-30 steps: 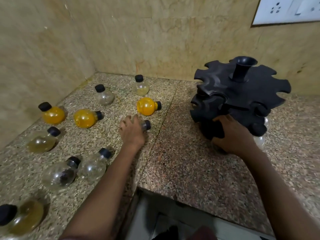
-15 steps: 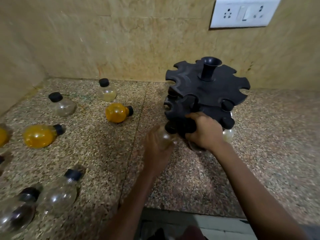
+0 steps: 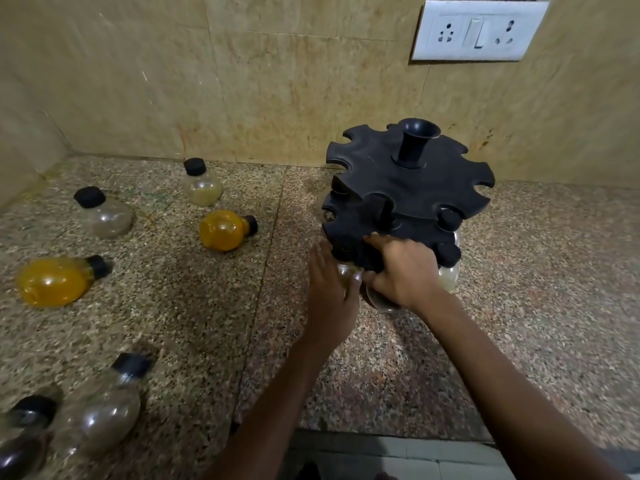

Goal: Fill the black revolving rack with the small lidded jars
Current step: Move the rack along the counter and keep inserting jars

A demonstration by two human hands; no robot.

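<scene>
1. Granite counter (image 3: 194, 327) w/ beige tiled wall behind; socket plate (image 3: 479, 31) up right. Camera view is now shifted right vs 1 s ago, rack more central.
2. Black revolving rack (image 3: 412, 188) is seen standing upright at the back right of the counter, notched top tier empty; lower tier already carries jars on the right side (lids (image 3: 449, 220) seen in notches).
3. Change: 1 s ago the left hand (image 3: 329, 289) was out on the counter over a clear jar; that clear jar (image 3: 348, 271) has since been carried across and is now pressed at the lower tier's front-left notch.
4. Left fingers are curled round the jar body: gripping. Whether the neck is fully seated can't be told; lid hidden by the rack edge.
5. Right hand (image 3: 405, 271) is kept clamped on the lower tier's front edge, fingers closed on the rack, presumably to stop rotation.
6. Meaning: one more slot approx filled; insertion judged in progress, not confirmed.
7. Remaining: loose jars lie well apart on the left — two yellow (image 3: 223, 230) (image 3: 52, 280), several clear (image 3: 104, 216) (image 3: 202, 188) (image 3: 100, 410). Task judged well short of done.
</scene>
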